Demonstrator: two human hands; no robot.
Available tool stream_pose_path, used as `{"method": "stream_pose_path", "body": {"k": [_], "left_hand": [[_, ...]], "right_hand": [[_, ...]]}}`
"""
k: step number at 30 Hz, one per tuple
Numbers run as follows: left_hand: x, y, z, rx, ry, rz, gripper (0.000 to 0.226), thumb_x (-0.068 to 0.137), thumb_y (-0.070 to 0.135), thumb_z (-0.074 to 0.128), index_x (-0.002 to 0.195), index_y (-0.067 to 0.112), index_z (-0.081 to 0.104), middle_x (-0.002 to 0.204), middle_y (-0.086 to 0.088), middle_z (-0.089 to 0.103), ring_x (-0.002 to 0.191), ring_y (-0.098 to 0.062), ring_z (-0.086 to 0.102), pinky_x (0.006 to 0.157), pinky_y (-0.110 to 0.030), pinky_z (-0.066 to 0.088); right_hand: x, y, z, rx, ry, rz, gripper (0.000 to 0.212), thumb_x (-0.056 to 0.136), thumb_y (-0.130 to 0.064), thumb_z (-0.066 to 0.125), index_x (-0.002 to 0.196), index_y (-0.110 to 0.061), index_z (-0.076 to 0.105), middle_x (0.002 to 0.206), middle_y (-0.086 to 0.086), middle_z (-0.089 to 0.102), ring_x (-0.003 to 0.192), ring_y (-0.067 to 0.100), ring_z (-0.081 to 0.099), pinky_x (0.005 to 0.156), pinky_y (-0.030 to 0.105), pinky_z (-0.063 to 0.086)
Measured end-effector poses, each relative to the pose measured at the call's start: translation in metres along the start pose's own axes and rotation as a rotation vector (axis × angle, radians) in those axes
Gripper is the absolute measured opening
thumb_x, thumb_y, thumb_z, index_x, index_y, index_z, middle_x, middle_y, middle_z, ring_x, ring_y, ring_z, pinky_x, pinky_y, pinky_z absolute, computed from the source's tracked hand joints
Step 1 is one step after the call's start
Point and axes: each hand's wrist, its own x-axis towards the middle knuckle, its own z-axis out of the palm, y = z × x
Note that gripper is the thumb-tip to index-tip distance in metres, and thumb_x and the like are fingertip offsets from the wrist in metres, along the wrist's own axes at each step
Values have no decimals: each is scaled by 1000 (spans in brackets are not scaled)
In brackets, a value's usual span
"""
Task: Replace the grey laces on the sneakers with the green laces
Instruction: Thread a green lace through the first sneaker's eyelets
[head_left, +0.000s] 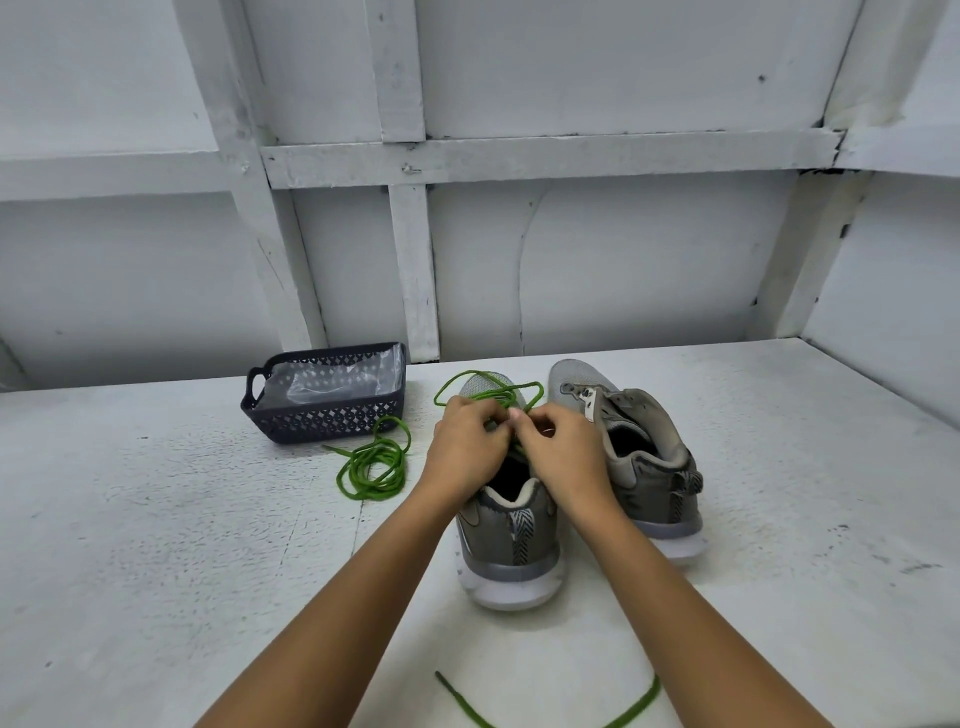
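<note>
Two grey sneakers stand on the white table, heels toward me. Over the left sneaker my left hand and my right hand meet at its tongue, both pinching a green lace whose loops lie over the toe. The lace's ends trail back to the table's near edge. The right sneaker has no lace, and its tongue is pulled up. A second green lace lies coiled on the table left of the shoes. No grey laces are in sight.
A dark perforated plastic basket with clear plastic inside stands at the back left, just behind the coiled lace. White panelled walls close in the table at the back and right.
</note>
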Motion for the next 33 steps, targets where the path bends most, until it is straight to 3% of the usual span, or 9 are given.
{"method": "stream_pose_path", "body": {"k": [3, 6, 10, 13, 17, 20, 23, 29, 33], "left_hand": [[-10, 5, -9, -130, 115, 37, 9, 89, 18, 62, 87, 13, 68, 119, -4, 53, 112, -13, 50, 85, -14, 32], [-23, 9, -26, -420, 236, -3, 12, 92, 15, 58, 80, 17, 61, 116, 5, 58, 110, -12, 55, 94, -23, 41], [-30, 7, -65, -1247, 284, -95, 22, 100, 11, 39, 81, 13, 49, 79, -2, 71, 78, -17, 69, 75, -31, 57], [-31, -6, -97, -1438, 420, -118, 25, 100, 12, 36, 76, 14, 42, 55, 2, 52, 49, -11, 51, 47, -23, 47], [-33, -9, -119, -964, 352, -204, 26, 100, 21, 35, 75, 16, 42, 48, 7, 39, 35, -5, 27, 34, -15, 19], [-35, 6, -110, -234, 67, -114, 29, 100, 34, 40, 86, 15, 58, 63, 3, 53, 47, -7, 42, 43, -21, 35], [-28, 22, -80, 274, -71, 152, 24, 94, 40, 49, 101, 24, 66, 95, 1, 60, 80, -10, 56, 74, -31, 50], [-6, 30, -29, 537, -152, 214, 28, 94, 34, 50, 111, 17, 65, 116, -8, 52, 113, -29, 47, 95, -43, 42], [-10, 28, -33, 230, -72, 214, 21, 95, 27, 52, 98, 11, 65, 105, -6, 59, 103, -23, 54, 89, -35, 43]], "right_hand": [[-2, 2, 1, 54, 28, 36, 28, 92, -27, 58, 84, -3, 69, 82, 10, 68, 76, 17, 54, 63, 23, 29], [-4, 4, 1, 87, 25, 49, 28, 93, -29, 55, 77, -9, 67, 70, 2, 59, 71, 15, 50, 60, 22, 26], [-5, 5, 0, 87, 26, 52, 29, 94, -31, 54, 77, -10, 66, 72, 0, 59, 73, 15, 52, 62, 23, 28], [-7, 3, -1, 91, 36, 49, 32, 95, -30, 54, 80, -5, 68, 71, 1, 60, 72, 16, 52, 62, 23, 28], [-8, 3, -1, 85, 43, 50, 36, 96, -31, 52, 77, -3, 66, 67, 5, 59, 71, 21, 52, 62, 30, 31], [-7, 4, -1, 62, 37, 60, 35, 96, -32, 50, 72, -9, 62, 62, 0, 53, 69, 19, 49, 61, 29, 28], [-7, 5, 0, 57, 35, 63, 37, 97, -31, 49, 66, -12, 55, 54, -6, 46, 65, 19, 44, 59, 30, 25], [-6, 5, -1, 34, 27, 52, 36, 98, -30, 46, 68, -12, 55, 61, 1, 46, 67, 21, 42, 60, 30, 24], [-6, 4, -1, 22, 37, 54, 37, 98, -29, 45, 65, -13, 48, 59, 1, 44, 67, 22, 41, 59, 30, 20]]}}
